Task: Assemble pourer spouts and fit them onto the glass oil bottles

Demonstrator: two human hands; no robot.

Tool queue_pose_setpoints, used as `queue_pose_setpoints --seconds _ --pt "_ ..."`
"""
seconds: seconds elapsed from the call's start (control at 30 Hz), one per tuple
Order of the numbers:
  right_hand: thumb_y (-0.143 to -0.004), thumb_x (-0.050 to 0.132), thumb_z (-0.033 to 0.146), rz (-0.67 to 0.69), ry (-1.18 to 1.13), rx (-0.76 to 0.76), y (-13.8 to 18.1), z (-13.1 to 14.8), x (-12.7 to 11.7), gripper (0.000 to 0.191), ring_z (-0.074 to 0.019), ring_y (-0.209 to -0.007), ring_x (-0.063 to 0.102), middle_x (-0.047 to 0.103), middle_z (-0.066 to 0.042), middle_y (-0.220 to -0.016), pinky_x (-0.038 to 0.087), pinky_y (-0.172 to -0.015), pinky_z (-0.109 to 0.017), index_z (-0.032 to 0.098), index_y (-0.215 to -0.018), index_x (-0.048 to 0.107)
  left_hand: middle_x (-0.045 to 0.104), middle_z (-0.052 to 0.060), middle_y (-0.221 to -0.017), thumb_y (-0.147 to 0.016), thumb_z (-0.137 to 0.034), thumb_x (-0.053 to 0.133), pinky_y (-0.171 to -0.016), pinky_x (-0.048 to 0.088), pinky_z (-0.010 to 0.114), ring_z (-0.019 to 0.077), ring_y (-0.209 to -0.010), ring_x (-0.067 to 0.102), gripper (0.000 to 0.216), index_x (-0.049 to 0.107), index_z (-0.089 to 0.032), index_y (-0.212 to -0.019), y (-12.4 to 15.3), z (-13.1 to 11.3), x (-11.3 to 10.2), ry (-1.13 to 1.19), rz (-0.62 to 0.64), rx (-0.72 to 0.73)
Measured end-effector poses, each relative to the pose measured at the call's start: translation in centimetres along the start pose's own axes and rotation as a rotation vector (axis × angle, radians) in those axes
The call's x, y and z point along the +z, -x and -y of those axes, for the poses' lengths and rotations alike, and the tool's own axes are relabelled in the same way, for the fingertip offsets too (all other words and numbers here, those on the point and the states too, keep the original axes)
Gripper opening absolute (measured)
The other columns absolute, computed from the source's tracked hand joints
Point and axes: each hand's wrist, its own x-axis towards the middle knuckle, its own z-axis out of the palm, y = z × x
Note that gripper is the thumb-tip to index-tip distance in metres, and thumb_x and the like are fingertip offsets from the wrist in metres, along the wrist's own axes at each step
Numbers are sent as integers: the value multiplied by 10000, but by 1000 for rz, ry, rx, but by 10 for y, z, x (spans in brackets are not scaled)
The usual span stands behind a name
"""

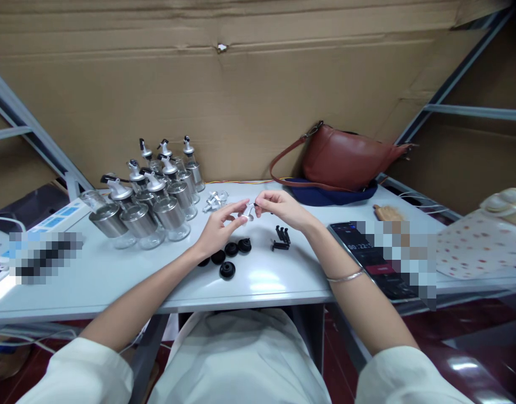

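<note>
My left hand [219, 225] pinches a small silver pourer spout [250, 211] between thumb and fingers, above the middle of the table. From the other side, my right hand [285, 210] has its fingertips closed on a small black lever [255, 205] at the spout's upper end. Fingers hide much of both parts, and whether they are joined I cannot tell. Several black levers [282, 238] lie below my right hand. Below my left hand are several round black stoppers [227, 270]. More silver spouts [216, 200] lie in a pile behind that hand.
Several glass-and-steel bottles [170, 212], some topped with pourers, crowd the table's left side. A white power strip [66, 216] runs beside them. At right are a brown leather bag [346, 157] on dark blue cloth, a phone [354, 244] and a spotted cloth [479, 244]. Cardboard [241, 112] walls the back.
</note>
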Motion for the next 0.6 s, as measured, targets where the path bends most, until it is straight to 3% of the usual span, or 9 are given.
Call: queue_pose_setpoints --seconds 0.37,0.6 --pt "-562 840 321 -94 -84 -53 -3 -6 1 340 -142 -670 637 682 2 -678 476 -709 -311 168 -712 577 628 85 -1211 -832 -337 607 -824 494 292 192 -1033 601 426 592 -217 -1240 0 0 0 -1 13 15" --pt "-647 789 367 -58 -28 -103 -3 -5 2 321 -132 -627 611 650 16 -620 464 -671 -302 175 -713 541 624 67 -1139 -851 -324 591 -790 471 258 146 -949 567 400 592 -235 -1241 -1 1 0 -51 -29 73"
